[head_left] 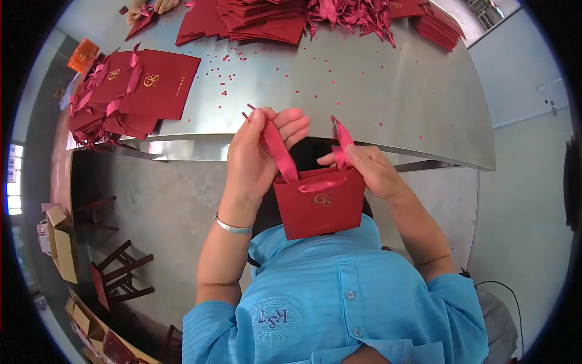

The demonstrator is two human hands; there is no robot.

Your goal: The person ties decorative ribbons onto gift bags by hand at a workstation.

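Note:
A small red paper gift bag (pixel 318 215) with a gold logo stands upright against my body, below the table's edge. A pink ribbon handle loops across its front. My left hand (pixel 250 151), palm up, pinches a pink ribbon (pixel 280 151) between thumb and forefinger; its other fingers are loosely curled. Two thin tips stick out past that thumb. At the bag's upper right corner, my right hand (pixel 374 173) has its thumb pressed on another ribbon (pixel 343 134), whose end points up. Some of the right fingers are hidden behind the bag.
The metal table (pixel 400 97) carries red bags with ribbons (pixel 139 85) at left, flat red stacks (pixel 260 18), a pink ribbon pile (pixel 354 15) and scattered red dots. Another person's hands (pixel 159 7) work at the far left. Wooden stool (pixel 118 273) and cardboard boxes (pixel 62 246) stand at left.

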